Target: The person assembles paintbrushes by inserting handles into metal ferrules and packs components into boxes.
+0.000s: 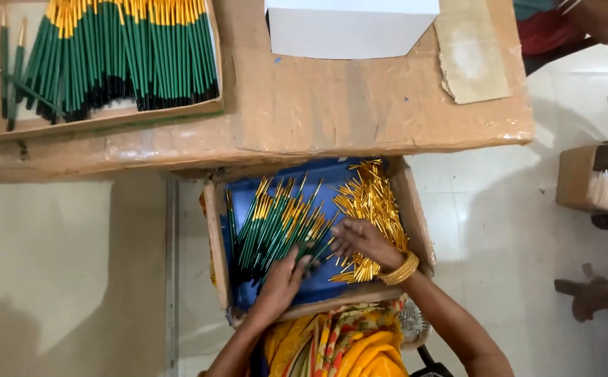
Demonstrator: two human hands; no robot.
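A cardboard tray (pixel 214 237) with a blue lining rests on my lap. Inside it lies a heap of green sticks with gold tips (pixel 272 220) on the left and a pile of loose gold metal caps (pixel 370 199) on the right. My left hand (pixel 283 279) rests on the near end of the green sticks, fingers curled around a few of them. Just right of it, my right hand (pixel 360 241), a gold bangle on its wrist, presses its fingertips into the near edge of the gold caps.
A cardboard-covered table (pixel 360 105) stands ahead, bearing a shallow box of many green and yellow sticks (pixel 119 56) at left and a white box (pixel 349 28) at centre. A small carton (pixel 594 178) sits on the tiled floor at right, near another person's foot (pixel 601 293).
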